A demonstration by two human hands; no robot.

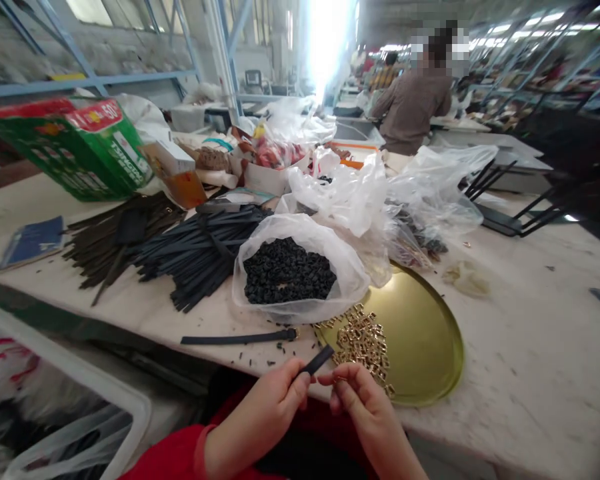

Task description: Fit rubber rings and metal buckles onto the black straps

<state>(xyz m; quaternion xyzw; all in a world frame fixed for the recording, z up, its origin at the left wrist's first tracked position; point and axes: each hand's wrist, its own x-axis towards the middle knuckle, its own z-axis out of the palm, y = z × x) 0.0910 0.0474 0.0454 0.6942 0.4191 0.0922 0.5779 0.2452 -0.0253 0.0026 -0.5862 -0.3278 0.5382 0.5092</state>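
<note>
My left hand (pixel 273 400) is closed round a short black strap (pixel 320 360), whose end sticks out toward the gold tray. Close beside it, the fingertips of my right hand (pixel 363 397) are pinched together; a tiny gold glint shows there, too small to name. Just beyond my hands, small gold buckles (pixel 363 343) lie heaped on the left side of a round gold tray (pixel 425 333). A finished-looking black strap with a buckle end (pixel 240 339) lies flat on the table to the left. Behind it, an open white plastic bag (pixel 347 270) holds many small black pieces (pixel 287 270).
Bundles of black straps (pixel 200 250) and dark brown straps (pixel 110 233) lie left, near a blue booklet (pixel 33 241) and a green carton (pixel 75 150). Clear plastic bags (pixel 345 193) crowd the back. A white bin (pixel 135 407) stands lower left. A person (pixel 413 107) sits farther off.
</note>
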